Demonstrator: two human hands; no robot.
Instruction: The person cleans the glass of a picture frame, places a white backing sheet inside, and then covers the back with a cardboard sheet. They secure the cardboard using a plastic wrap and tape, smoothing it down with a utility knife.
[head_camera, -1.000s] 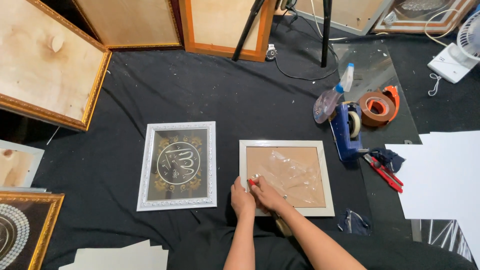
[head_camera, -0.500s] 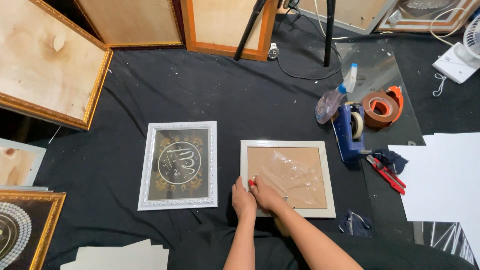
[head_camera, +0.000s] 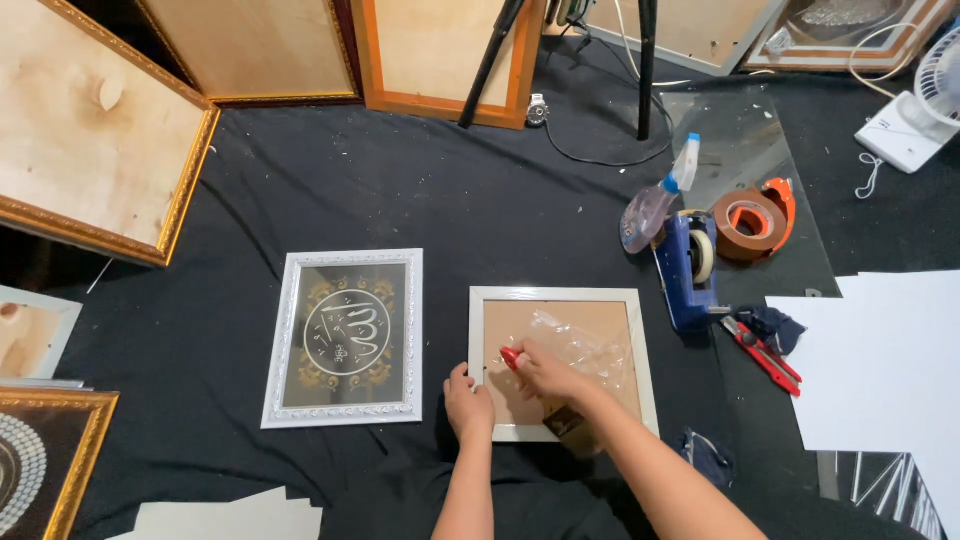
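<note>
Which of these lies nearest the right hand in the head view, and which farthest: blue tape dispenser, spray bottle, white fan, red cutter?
From the right hand:
1. Blue tape dispenser, to its right, just past the frame's upper corner.
2. Red cutter, farther right, by the white sheets. Close to the dispenser's rank, but a little farther.
3. Spray bottle, up and to the right.
4. White fan, far top right corner.

Matt black cloth (head_camera: 480, 200) is covering the floor, the white frame (head_camera: 560, 365) is showing a brown board back under crinkled glossy plastic film (head_camera: 585, 345).
</note>
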